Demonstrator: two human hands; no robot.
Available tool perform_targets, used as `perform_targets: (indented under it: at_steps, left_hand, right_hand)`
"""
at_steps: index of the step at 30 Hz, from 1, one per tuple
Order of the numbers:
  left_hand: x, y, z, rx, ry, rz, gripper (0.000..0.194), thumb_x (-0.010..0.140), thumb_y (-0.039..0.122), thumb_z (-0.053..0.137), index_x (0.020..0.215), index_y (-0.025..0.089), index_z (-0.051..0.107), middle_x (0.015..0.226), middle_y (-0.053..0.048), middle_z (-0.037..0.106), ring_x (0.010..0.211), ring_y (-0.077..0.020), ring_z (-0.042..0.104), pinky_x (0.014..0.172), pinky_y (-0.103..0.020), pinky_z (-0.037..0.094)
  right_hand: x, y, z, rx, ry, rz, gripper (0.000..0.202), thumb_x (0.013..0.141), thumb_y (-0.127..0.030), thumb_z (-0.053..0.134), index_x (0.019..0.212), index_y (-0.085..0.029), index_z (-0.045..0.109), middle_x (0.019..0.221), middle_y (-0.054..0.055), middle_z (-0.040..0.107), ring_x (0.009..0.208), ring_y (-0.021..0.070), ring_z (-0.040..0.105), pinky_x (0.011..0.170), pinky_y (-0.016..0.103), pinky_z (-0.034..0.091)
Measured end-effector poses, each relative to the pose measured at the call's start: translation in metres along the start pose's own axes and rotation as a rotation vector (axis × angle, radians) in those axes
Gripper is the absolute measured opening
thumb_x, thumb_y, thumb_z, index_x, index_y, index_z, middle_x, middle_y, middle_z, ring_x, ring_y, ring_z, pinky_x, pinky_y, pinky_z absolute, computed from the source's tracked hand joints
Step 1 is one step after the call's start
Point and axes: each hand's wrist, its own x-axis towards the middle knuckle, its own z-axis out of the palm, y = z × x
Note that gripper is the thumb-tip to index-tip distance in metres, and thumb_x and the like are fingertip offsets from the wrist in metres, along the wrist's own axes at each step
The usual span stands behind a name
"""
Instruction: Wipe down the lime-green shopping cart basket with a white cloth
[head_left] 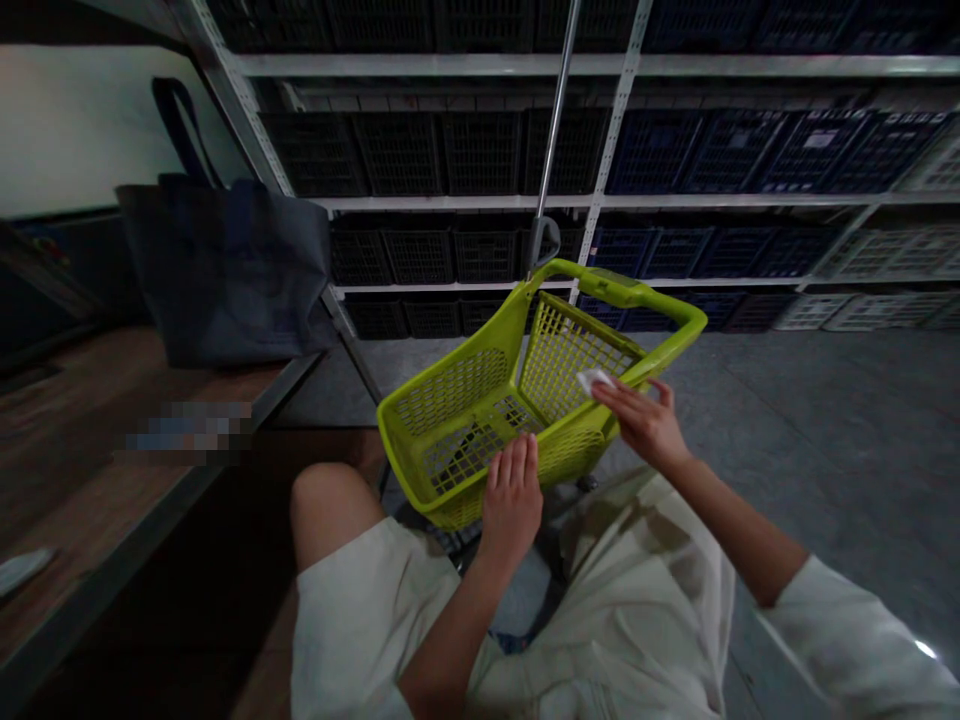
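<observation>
A lime-green plastic shopping cart (465, 375) with latticed walls stands tilted in view just beyond my knees. My left hand (514, 495) lies on its near rim, fingers stretched side by side over the edge and the thumb hidden. Pinched in the fingertips of my right hand (649, 420) is a crumpled white tissue (596, 381). That hand is at the near side of the cart by the handle end, with the tissue against or just over the rim; contact is unclear. Through the basket's lattice floor, dark parts show below.
A wooden table (90, 480) with a metal edge runs along the left, bearing a large dark tote bag (232, 275) and a blurred patch. Behind the cart, shelving (450, 202) holds rows of dark crates (484, 150). A metal pole (556, 120) rises behind the cart.
</observation>
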Motion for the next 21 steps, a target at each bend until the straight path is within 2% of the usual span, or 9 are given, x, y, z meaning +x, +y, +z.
perform_targets:
  at_steps: [3, 5, 8, 12, 14, 15, 17, 19, 21]
  left_hand:
    - [0.002, 0.002, 0.001, -0.008, -0.002, 0.007, 0.061, 0.095, 0.023, 0.047, 0.153, 0.008, 0.034, 0.154, -0.012, 0.047, 0.138, -0.0238, 0.047, 0.116, -0.04, 0.04]
    - [0.003, 0.004, 0.001, -0.01, 0.002, -0.011, 0.062, 0.095, 0.024, 0.047, 0.153, 0.007, 0.034, 0.154, -0.012, 0.047, 0.138, -0.0248, 0.046, 0.116, -0.042, 0.039]
    - [0.002, 0.007, 0.002, -0.013, 0.006, -0.041, 0.063, 0.096, 0.025, 0.047, 0.154, 0.007, 0.032, 0.153, -0.014, 0.047, 0.139, -0.026, 0.046, 0.116, -0.044, 0.039]
    - [0.001, 0.006, 0.003, -0.019, 0.008, -0.034, 0.06, 0.096, 0.024, 0.046, 0.153, 0.007, 0.035, 0.153, -0.015, 0.047, 0.139, -0.0258, 0.046, 0.117, -0.043, 0.038]
    - [0.001, 0.004, 0.003, -0.02, 0.011, -0.03, 0.058, 0.096, 0.022, 0.044, 0.152, 0.007, 0.037, 0.152, -0.015, 0.048, 0.139, -0.0251, 0.046, 0.117, -0.042, 0.037]
    - [0.001, 0.002, 0.003, -0.019, 0.009, -0.024, 0.058, 0.096, 0.022, 0.044, 0.152, 0.007, 0.037, 0.153, -0.014, 0.048, 0.14, -0.0249, 0.046, 0.117, -0.041, 0.037]
    - [0.001, 0.0, 0.002, -0.017, 0.0, -0.006, 0.061, 0.096, 0.023, 0.045, 0.153, 0.007, 0.034, 0.155, -0.014, 0.046, 0.14, -0.0247, 0.045, 0.117, -0.041, 0.037]
    - [0.001, -0.001, 0.001, -0.007, -0.004, 0.004, 0.062, 0.096, 0.023, 0.046, 0.154, 0.008, 0.032, 0.155, -0.012, 0.045, 0.139, -0.0241, 0.046, 0.116, -0.04, 0.039]
    - [0.001, -0.001, 0.002, 0.001, -0.002, 0.004, 0.061, 0.096, 0.023, 0.045, 0.154, 0.009, 0.033, 0.155, -0.011, 0.046, 0.138, -0.0231, 0.048, 0.115, -0.039, 0.04]
  right_hand:
    - [0.003, 0.045, -0.007, -0.109, 0.11, 0.12, 0.046, 0.091, -0.008, 0.045, 0.131, -0.026, 0.061, 0.132, 0.007, 0.068, 0.125, 0.0235, 0.061, 0.114, 0.049, 0.017]
    - [0.006, 0.043, -0.004, -0.133, 0.179, 0.209, 0.048, 0.089, -0.007, 0.045, 0.129, -0.025, 0.063, 0.13, 0.008, 0.069, 0.126, 0.0246, 0.061, 0.114, 0.05, 0.018]
    - [0.006, -0.011, 0.013, -0.096, 0.204, 0.282, 0.054, 0.085, -0.006, 0.046, 0.134, -0.025, 0.059, 0.132, 0.008, 0.068, 0.13, 0.0252, 0.058, 0.113, 0.05, 0.02]
    - [0.001, -0.113, 0.034, 0.103, 0.065, 0.135, 0.064, 0.084, -0.005, 0.042, 0.145, -0.024, 0.049, 0.138, 0.008, 0.064, 0.134, 0.0215, 0.054, 0.113, 0.045, 0.023]
    - [-0.001, -0.135, 0.036, 0.165, 0.021, 0.089, 0.065, 0.086, -0.006, 0.041, 0.148, -0.024, 0.045, 0.139, 0.009, 0.062, 0.135, 0.0212, 0.053, 0.114, 0.045, 0.022]
    - [-0.001, -0.133, 0.034, 0.182, 0.007, 0.051, 0.065, 0.086, -0.006, 0.041, 0.149, -0.025, 0.043, 0.139, 0.008, 0.062, 0.135, 0.0208, 0.053, 0.115, 0.046, 0.02]
    - [-0.001, -0.107, 0.028, 0.18, -0.013, -0.034, 0.066, 0.087, -0.005, 0.041, 0.149, -0.028, 0.043, 0.138, 0.007, 0.064, 0.132, 0.02, 0.055, 0.116, 0.048, 0.016]
    - [0.0, -0.059, 0.017, 0.123, -0.011, -0.066, 0.062, 0.088, -0.004, 0.041, 0.145, -0.028, 0.047, 0.136, 0.006, 0.065, 0.13, 0.02, 0.057, 0.116, 0.048, 0.016]
    - [0.003, -0.006, 0.005, 0.021, 0.047, 0.0, 0.053, 0.088, -0.006, 0.044, 0.136, -0.026, 0.056, 0.132, 0.007, 0.068, 0.128, 0.0213, 0.059, 0.115, 0.049, 0.017]
